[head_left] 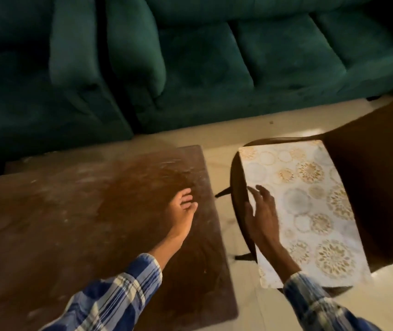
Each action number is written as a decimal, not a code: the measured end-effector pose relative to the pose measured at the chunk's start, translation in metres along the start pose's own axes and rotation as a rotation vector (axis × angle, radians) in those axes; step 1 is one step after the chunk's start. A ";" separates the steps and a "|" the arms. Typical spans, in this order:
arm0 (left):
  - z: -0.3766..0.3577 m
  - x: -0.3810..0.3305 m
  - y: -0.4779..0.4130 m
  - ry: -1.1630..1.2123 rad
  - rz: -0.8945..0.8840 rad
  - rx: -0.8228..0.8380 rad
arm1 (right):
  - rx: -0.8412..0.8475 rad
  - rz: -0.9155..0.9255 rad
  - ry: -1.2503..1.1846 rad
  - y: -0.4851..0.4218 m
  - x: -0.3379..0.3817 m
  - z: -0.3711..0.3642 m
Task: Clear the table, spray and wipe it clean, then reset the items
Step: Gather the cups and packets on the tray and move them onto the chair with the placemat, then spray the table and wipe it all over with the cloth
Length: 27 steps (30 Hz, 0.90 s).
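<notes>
A brown wooden table (83, 211) with pale smears and scuffs fills the lower left. My left hand (183, 211) reaches across its right part with relaxed fingers and holds nothing. To the right, a folded white cloth with gold flower circles (305, 206) lies on the seat of a dark brown chair (369, 182). Over the cloth's left edge is my right hand (261, 213), fingers spread and straight; whether it touches the cloth is unclear. Both sleeves are blue plaid.
A dark green sofa (214, 68) runs along the far side, close behind the table. Pale tiled floor (221, 137) shows in the narrow gap between table and chair and in front of the sofa.
</notes>
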<state>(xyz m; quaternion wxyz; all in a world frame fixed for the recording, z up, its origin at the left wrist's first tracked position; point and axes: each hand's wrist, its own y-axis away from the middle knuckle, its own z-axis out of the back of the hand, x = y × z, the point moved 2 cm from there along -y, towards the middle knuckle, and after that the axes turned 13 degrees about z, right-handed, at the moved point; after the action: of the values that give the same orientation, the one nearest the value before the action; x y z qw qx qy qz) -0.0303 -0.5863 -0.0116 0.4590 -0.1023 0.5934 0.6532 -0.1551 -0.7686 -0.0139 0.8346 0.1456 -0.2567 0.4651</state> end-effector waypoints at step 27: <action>0.706 0.486 0.376 0.440 0.259 -1.322 | 1.160 1.002 -0.265 0.467 0.721 -0.377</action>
<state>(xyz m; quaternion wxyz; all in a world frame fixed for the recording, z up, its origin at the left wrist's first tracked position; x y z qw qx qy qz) -0.2823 0.3076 0.1089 0.0888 -0.4177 0.1591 0.8901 -0.1278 0.1635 0.0831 0.2778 0.4801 -0.1051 0.8254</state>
